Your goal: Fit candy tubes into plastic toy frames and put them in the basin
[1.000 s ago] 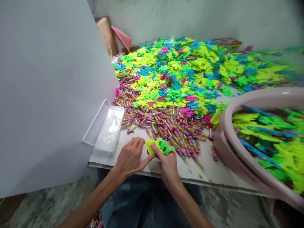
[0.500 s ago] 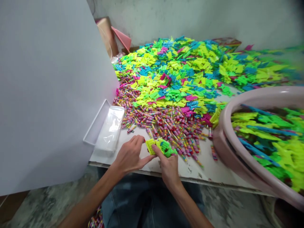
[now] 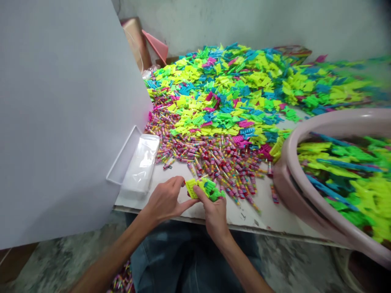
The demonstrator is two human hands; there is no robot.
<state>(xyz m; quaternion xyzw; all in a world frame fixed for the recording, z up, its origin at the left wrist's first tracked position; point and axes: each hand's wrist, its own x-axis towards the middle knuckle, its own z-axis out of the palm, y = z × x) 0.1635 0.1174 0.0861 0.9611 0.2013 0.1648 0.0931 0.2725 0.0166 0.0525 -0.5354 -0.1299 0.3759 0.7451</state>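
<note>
My right hand (image 3: 216,215) is closed on several flat plastic toy pieces (image 3: 210,188), yellow and green, with its thumb pressed across their top. Close by on the left is my left hand (image 3: 166,199), its fingers curled and its thumb reaching to the lower edge of the pieces. A small red tip (image 3: 183,184) shows at the left fingertips; it resembles the ends of the tubes on the table, but the rest is hidden. Just beyond both hands lies a heap of small candy-filled tubes (image 3: 226,162), pink with coloured beads.
A large pile of yellow, green, blue and pink plastic pieces (image 3: 232,85) covers the table's back. The pink basin (image 3: 293,158) on the right holds more pieces. Clear plastic bags (image 3: 142,162) lie left, beside a tall white panel (image 3: 67,114). The table's front edge (image 3: 256,228) is near.
Both hands and the held pieces have shifted very slightly left in view. The grip on the plastic pieces looks the same.
</note>
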